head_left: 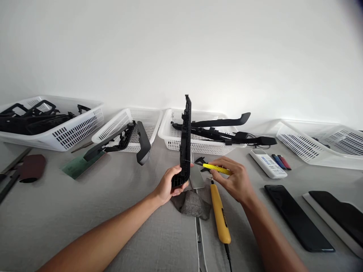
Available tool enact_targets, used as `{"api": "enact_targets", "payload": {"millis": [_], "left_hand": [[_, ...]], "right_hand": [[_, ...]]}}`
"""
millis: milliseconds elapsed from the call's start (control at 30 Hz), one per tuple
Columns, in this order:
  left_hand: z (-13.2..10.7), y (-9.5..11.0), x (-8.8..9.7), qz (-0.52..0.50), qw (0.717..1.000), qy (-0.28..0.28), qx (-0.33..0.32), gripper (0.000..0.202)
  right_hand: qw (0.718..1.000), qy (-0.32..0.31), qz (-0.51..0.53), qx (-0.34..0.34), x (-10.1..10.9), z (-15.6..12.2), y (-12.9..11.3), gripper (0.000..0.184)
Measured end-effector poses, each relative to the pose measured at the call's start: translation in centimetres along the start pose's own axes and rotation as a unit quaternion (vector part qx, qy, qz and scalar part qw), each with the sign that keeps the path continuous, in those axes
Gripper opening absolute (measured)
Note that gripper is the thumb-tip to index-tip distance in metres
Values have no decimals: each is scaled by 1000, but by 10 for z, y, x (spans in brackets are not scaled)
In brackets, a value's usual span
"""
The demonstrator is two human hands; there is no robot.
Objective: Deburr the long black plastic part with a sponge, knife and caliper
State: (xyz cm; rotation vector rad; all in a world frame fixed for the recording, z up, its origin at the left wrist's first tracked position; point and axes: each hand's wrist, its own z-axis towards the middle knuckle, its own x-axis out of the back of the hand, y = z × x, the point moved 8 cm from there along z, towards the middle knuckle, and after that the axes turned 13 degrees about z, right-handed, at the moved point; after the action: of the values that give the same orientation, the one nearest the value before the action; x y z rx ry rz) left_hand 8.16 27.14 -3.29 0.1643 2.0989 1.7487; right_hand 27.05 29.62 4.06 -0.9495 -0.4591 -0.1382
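Black plastic part (185, 139) gripped upright by left hand (167, 187); right hand (235, 179) pinches yellow tool (217, 169), markings unreadable.

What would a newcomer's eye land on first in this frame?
The long black plastic part, held upright at centre by the left hand. The right hand points a slim yellow cutter at its edge. Behind, white baskets of similar black parts line the wall.
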Motion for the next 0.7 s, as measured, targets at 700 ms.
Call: {"api": "enact_targets", "payload": {"millis": [700], "left_hand": [[2,6,12,-26,995,87,-34,21]], "right_hand": [[1000,1,-17,-4,1,-2,3,13]]}}
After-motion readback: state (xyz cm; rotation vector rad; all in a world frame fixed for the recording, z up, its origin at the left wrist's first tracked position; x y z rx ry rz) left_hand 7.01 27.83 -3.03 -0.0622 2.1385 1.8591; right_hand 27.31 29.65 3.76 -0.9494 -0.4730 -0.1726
